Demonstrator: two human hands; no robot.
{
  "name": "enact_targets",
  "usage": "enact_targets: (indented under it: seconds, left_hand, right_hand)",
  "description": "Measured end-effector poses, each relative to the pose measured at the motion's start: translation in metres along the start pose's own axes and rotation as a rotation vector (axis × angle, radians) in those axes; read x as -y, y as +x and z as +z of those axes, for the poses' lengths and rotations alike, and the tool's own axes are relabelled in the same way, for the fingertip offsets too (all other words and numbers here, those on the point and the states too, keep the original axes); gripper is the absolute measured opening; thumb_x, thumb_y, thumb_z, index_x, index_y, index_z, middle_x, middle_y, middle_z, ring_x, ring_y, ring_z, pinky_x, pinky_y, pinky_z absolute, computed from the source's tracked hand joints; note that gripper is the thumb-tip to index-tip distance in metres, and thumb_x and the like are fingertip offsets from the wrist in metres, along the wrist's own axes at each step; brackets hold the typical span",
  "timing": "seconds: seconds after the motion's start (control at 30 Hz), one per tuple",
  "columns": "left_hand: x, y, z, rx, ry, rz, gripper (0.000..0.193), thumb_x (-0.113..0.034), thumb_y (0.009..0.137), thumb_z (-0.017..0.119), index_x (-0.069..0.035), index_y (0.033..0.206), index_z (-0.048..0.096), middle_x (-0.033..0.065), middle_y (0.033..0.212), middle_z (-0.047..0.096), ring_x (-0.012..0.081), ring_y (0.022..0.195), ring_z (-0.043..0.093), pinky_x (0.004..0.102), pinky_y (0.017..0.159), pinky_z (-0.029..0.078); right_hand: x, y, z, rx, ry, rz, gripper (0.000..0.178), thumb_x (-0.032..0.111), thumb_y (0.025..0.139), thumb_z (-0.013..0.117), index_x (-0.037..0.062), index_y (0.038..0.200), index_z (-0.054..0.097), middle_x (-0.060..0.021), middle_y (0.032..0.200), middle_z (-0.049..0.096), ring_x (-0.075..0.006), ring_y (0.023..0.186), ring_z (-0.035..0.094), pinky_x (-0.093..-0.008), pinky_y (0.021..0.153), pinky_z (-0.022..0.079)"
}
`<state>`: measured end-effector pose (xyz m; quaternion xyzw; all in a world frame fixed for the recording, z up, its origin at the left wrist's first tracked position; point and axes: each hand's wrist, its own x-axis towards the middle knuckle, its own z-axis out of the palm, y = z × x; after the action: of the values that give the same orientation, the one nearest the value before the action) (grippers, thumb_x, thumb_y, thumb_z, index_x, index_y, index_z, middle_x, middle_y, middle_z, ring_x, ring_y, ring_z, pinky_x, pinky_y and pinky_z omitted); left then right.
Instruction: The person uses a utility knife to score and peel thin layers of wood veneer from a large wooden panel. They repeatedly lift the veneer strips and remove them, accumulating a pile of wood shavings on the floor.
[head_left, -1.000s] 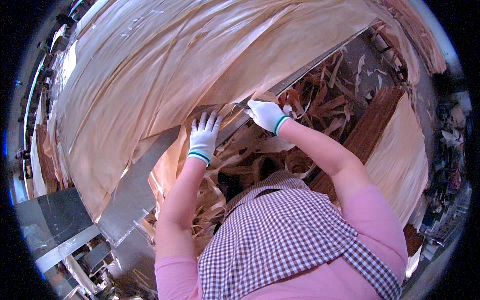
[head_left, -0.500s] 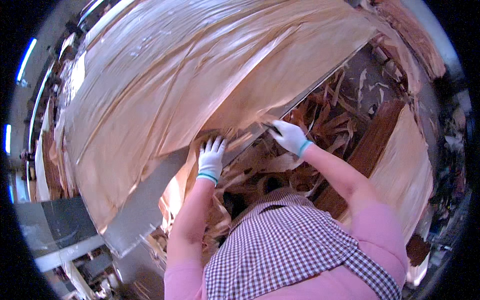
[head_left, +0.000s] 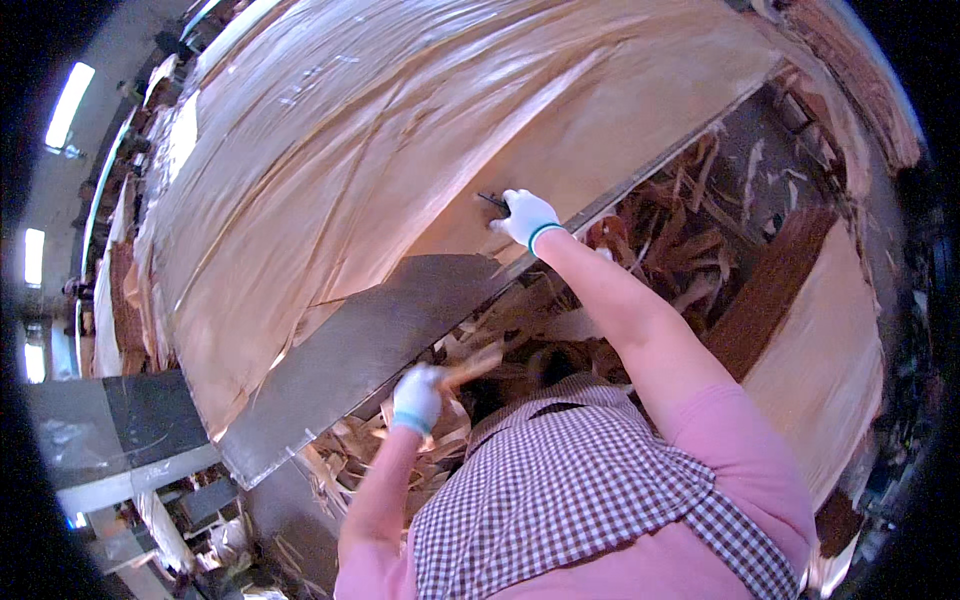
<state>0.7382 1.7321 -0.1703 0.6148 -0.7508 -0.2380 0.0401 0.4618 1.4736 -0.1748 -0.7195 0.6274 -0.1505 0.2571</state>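
A wide sheet of tan wood veneer [head_left: 330,190], rippled across its surface, covers most of the grey tabletop [head_left: 380,310]. My right hand [head_left: 527,217], in a white glove with a teal cuff, is over the near part of the sheet. Its fingers are closed around a small dark knife [head_left: 493,201], whose tip points left. My gloved left hand [head_left: 417,397] is just off the table's near edge, smeared by motion. Beside its fingers a pale veneer strip [head_left: 470,368] stretches to the right; whether the hand grips it is unclear.
Torn veneer scraps [head_left: 690,250] lie heaped below the table's near edge. On the right stands a stack of pale veneer [head_left: 815,350] with a dark brown side. More veneer [head_left: 120,310] is piled at the far left, near a grey metal surface [head_left: 120,430].
My left hand has swung down toward me off the table, and the loose flap under it has left the tabletop, baring grey surface. My right hand has moved up and left over the sheet with the knife.
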Motion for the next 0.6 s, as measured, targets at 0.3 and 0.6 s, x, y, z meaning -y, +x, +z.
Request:
enact_targets:
  seconds: [0.3,0.6]
  left_hand:
    - [0.026,-0.171,0.11,0.975,0.246,-0.536,0.03,-0.03,0.084,0.051,-0.007,0.101,0.061,0.0169,0.094,0.063,0.0338,0.087,0.061,0.0461,0.079,0.05]
    - [-0.143,0.146,-0.079,-0.504,0.086,-0.003,0.023,-0.014,0.082,0.058,-0.005,0.102,0.064,0.0154,0.089,0.066,0.0339,0.081,0.063,0.0436,0.073,0.05]
  right_hand:
    - [0.007,-0.014,0.0,0.055,0.046,-0.131,0.047,0.035,0.077,0.07,0.0038,0.107,0.052,-0.0212,0.109,0.054,-0.0367,0.101,0.058,-0.044,0.086,0.049]
    - [-0.021,0.015,-0.032,0.414,0.479,-0.078,0.025,0.018,0.079,0.061,0.0036,0.099,0.06,-0.0156,0.089,0.062,-0.0283,0.086,0.059,-0.0354,0.08,0.047]
